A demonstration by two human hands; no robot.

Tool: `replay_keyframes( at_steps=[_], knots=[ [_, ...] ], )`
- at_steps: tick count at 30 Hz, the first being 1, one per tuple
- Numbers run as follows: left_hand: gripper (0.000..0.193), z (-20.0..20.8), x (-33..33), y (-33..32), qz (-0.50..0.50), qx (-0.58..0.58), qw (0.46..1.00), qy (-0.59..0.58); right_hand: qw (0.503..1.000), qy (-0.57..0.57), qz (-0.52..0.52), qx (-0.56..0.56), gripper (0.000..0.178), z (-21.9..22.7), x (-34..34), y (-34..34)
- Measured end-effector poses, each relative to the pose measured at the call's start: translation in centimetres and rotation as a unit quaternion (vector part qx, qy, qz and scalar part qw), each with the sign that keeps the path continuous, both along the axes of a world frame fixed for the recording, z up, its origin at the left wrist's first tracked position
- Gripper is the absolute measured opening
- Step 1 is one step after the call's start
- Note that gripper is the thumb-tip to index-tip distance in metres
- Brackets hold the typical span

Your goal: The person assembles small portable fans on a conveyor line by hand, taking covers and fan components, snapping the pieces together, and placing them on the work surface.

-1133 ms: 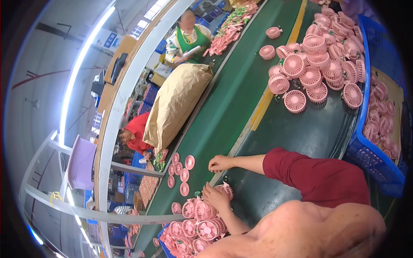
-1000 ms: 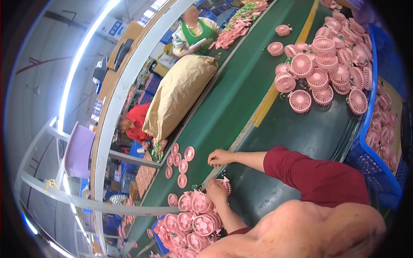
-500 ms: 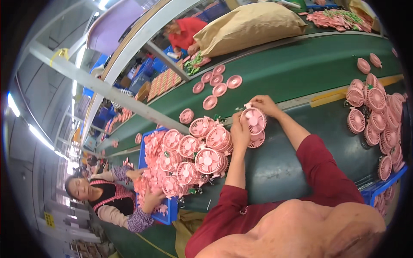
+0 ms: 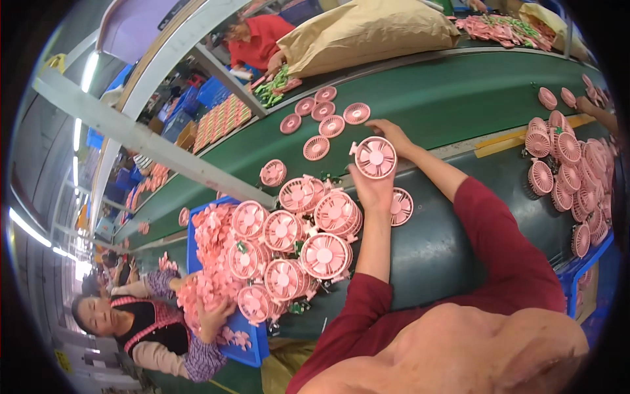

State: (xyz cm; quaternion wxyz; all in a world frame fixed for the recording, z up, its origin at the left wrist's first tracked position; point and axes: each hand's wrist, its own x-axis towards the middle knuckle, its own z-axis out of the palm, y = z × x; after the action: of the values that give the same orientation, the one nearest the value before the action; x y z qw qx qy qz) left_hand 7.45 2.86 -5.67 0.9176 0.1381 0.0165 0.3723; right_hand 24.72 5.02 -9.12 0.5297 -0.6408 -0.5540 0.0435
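A round pink fan housing (image 4: 376, 157) with blades inside is gripped in my left hand (image 4: 375, 192), its open face toward me. Just beyond it, my right hand (image 4: 392, 136) stretches over the green belt, its fingers extended near a pink grille cover (image 4: 356, 113); the held housing partly hides this hand. Several more grille covers (image 4: 331, 126) lie on the belt to the left. Another pink fan part (image 4: 401, 206) rests on the dark table beside my left wrist. Stacked fan housings (image 4: 325, 256) with blades and small green boards stand left of my left forearm.
Pink grille housings (image 4: 577, 164) are heaped at the right, above a blue bin (image 4: 581, 270). At the left, a co-worker handles small pink pieces in a blue tray (image 4: 260, 338). A metal post (image 4: 164, 134) slants across; a big tan sack (image 4: 367, 36) lies beyond the belt.
My left hand has turned the fan housing face up and moved it slightly nearer. My right hand has left the housing and reached out over the belt. Another hand appears at the far right.
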Motion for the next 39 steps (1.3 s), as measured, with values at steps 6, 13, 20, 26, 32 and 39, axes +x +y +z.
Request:
replay_keyframes(
  at_steps=[6,13,20,26,32,39],
  knots=[
    [0.044,-2.0,-0.2,0.9,0.040,-0.018,0.999,0.003,0.968,-0.209,-0.108,-0.088,0.059,1.4,2.2,5.6],
    [0.050,-1.0,-0.7,1.0,0.040,-0.071,0.995,0.051,0.952,-0.235,-0.135,-0.138,0.030,1.2,2.6,3.6],
    [0.050,-1.0,-0.9,1.2,0.013,-0.050,0.997,0.058,0.950,0.309,-0.002,-0.036,0.020,5.7,0.4,-4.1],
    [0.046,-0.3,0.0,0.1,-0.026,-0.018,0.994,0.102,0.974,0.222,0.052,-0.007,0.034,6.7,-2.8,-10.0],
    [0.048,-0.1,-0.1,-0.1,-0.055,0.003,0.986,0.158,0.939,0.331,0.086,0.040,0.037,8.7,-1.1,-11.6],
    [0.053,1.0,-0.3,-0.2,-0.105,0.030,0.986,0.125,0.995,-0.095,0.001,0.009,0.038,7.9,-7.2,-10.5]
  ],
)
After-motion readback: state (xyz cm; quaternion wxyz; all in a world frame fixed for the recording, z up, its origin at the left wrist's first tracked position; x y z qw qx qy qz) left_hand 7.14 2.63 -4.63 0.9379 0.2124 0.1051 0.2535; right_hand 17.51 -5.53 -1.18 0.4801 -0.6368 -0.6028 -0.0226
